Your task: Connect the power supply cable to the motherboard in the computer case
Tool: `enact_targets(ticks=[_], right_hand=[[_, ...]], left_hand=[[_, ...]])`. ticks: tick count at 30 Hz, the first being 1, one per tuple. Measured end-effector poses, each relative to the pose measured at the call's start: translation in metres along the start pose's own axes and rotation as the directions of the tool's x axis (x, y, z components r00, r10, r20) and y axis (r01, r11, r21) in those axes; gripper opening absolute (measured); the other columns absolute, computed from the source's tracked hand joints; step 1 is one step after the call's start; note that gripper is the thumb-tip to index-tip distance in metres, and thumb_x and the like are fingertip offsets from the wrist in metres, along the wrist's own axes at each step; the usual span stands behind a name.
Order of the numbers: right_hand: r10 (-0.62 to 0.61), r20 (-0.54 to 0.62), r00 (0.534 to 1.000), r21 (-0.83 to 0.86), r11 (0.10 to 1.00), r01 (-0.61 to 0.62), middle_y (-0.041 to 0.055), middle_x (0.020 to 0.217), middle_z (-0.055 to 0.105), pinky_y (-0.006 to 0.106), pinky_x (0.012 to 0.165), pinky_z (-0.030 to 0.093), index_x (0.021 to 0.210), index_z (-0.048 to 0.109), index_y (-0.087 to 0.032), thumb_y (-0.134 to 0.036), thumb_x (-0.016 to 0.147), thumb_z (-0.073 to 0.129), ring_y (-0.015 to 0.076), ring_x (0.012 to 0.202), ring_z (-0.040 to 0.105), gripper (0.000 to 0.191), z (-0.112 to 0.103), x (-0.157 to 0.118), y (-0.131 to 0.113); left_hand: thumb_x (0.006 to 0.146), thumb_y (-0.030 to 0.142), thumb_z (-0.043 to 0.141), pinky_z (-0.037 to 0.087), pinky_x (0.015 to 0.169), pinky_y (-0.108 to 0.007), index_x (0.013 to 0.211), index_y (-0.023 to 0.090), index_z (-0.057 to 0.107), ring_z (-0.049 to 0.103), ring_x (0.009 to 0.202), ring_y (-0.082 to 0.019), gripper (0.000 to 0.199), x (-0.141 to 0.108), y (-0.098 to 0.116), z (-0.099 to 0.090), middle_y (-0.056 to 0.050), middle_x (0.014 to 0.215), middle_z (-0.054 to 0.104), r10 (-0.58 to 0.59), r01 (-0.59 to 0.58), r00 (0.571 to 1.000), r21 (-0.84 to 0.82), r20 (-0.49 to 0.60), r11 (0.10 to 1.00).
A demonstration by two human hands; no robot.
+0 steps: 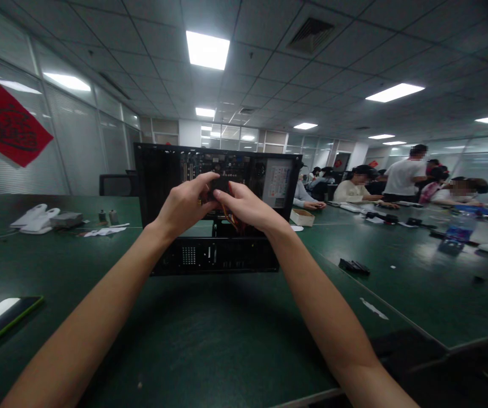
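Note:
A black open computer case (214,271) stands on the green table in front of me. Both my hands reach into it, before the motherboard (235,161). My left hand (187,198) has its fingers curled around the side of a small dark part, too dim to name. Opposite it, my right hand (246,205) is closed, with its thumb pointing left toward that part. A bundle of red, orange and yellow cables (230,218) comes out from the right hand and hangs down. Its fingers are partly hidden. The power supply (278,181) with a white label sits at the case's right.
On the left lie white slippers-like pieces (40,218), a grey box (66,220) and a dark, green-edged tablet-like thing (1,323). To the right are a small carton (302,217) and a black part (354,266). Several people sit at the far right; one person (405,173) stands.

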State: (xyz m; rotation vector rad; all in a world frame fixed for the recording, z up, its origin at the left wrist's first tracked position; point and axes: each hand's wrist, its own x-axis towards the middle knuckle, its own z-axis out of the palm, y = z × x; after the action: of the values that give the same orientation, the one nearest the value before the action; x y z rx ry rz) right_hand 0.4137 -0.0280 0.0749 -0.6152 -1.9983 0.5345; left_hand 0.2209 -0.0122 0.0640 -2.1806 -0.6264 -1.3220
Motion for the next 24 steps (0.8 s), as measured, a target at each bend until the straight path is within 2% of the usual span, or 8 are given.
enact_targets(ticks=[2,5,8,11,13,17,22,24], right_hand=[[0.016,-0.025,1.0,-0.002,1.0,-0.016,0.003,0.095,0.069,0.029,0.081,0.05,0.099,0.065,-0.016,-0.038,0.099,0.056,0.0159,0.087,0.061,0.024,0.002,0.002,0.003],[0.05,-0.096,0.994,0.006,0.999,-0.05,0.0,0.079,0.062,0.025,0.068,0.046,0.084,0.062,-0.017,-0.052,0.099,0.055,0.0131,0.073,0.055,0.039,0.001,0.006,0.01],[0.079,-0.14,0.987,0.03,0.997,-0.076,-0.0021,0.069,0.054,0.025,0.058,0.04,0.073,0.057,-0.018,-0.068,0.094,0.056,0.0115,0.064,0.049,0.054,-0.004,0.006,0.013],[0.121,-0.143,0.982,0.066,0.992,-0.112,-0.0039,0.062,0.048,0.024,0.051,0.035,0.07,0.056,-0.019,-0.078,0.087,0.059,0.0103,0.058,0.044,0.062,-0.006,0.003,0.012],[0.138,-0.147,0.979,0.1,0.987,-0.124,-0.0043,0.06,0.047,0.024,0.05,0.033,0.068,0.056,-0.019,-0.081,0.083,0.061,0.0099,0.056,0.043,0.064,-0.005,0.002,0.009],[0.155,-0.189,0.97,0.16,0.979,-0.125,-0.0016,0.06,0.052,0.025,0.053,0.038,0.067,0.058,-0.018,-0.083,0.081,0.062,0.0121,0.059,0.049,0.066,0.003,0.002,0.003],[0.194,-0.183,0.964,0.179,0.971,-0.162,0.0007,0.06,0.056,0.025,0.055,0.043,0.071,0.061,-0.018,-0.082,0.083,0.061,0.0148,0.064,0.055,0.065,0.008,0.005,0.003],[0.182,-0.162,0.97,0.135,0.978,-0.161,0.0016,0.061,0.057,0.025,0.056,0.045,0.073,0.062,-0.017,-0.08,0.089,0.055,0.0152,0.065,0.056,0.065,0.006,0.007,0.01]], left_hand=[[0.09,0.024,0.069,0.054,0.077,-0.026,0.137,0.02,0.056,0.067,0.078,-0.015,0.049,-0.002,-0.001,0.0,0.0,0.088,0.07,-0.009,0.01,1.0,0.038,-0.013,0.999],[0.088,0.021,0.07,0.053,0.076,-0.027,0.138,0.021,0.055,0.066,0.075,-0.015,0.053,-0.001,0.001,-0.001,0.0,0.086,0.07,-0.038,0.04,0.999,0.095,-0.019,0.995],[0.086,0.019,0.071,0.052,0.075,-0.026,0.137,0.021,0.055,0.067,0.074,-0.015,0.053,0.0,0.005,0.0,0.001,0.086,0.07,-0.056,0.055,0.998,0.128,0.006,0.99],[0.086,0.017,0.071,0.051,0.072,-0.025,0.137,0.02,0.055,0.067,0.075,-0.014,0.054,0.0,0.007,0.001,0.001,0.088,0.071,-0.065,0.064,0.998,0.102,0.013,0.993],[0.086,0.017,0.07,0.051,0.07,-0.024,0.136,0.02,0.055,0.067,0.075,-0.014,0.052,0.0,0.007,0.002,0.001,0.088,0.07,-0.07,0.069,0.998,0.079,0.009,0.995],[0.088,0.019,0.069,0.05,0.069,-0.024,0.132,0.019,0.058,0.067,0.074,-0.014,0.046,0.0,0.007,0.003,0.0,0.086,0.071,-0.071,0.072,0.997,0.085,-0.019,0.994],[0.093,0.027,0.067,0.051,0.073,-0.028,0.125,0.02,0.067,0.071,0.079,-0.018,0.032,0.001,0.008,0.0,-0.004,0.091,0.077,-0.055,0.063,0.998,0.204,-0.044,0.977],[0.096,0.032,0.064,0.051,0.074,-0.03,0.122,0.021,0.071,0.073,0.081,-0.02,0.029,0.001,0.007,-0.002,-0.006,0.092,0.079,-0.031,0.04,0.999,0.252,-0.04,0.967]])
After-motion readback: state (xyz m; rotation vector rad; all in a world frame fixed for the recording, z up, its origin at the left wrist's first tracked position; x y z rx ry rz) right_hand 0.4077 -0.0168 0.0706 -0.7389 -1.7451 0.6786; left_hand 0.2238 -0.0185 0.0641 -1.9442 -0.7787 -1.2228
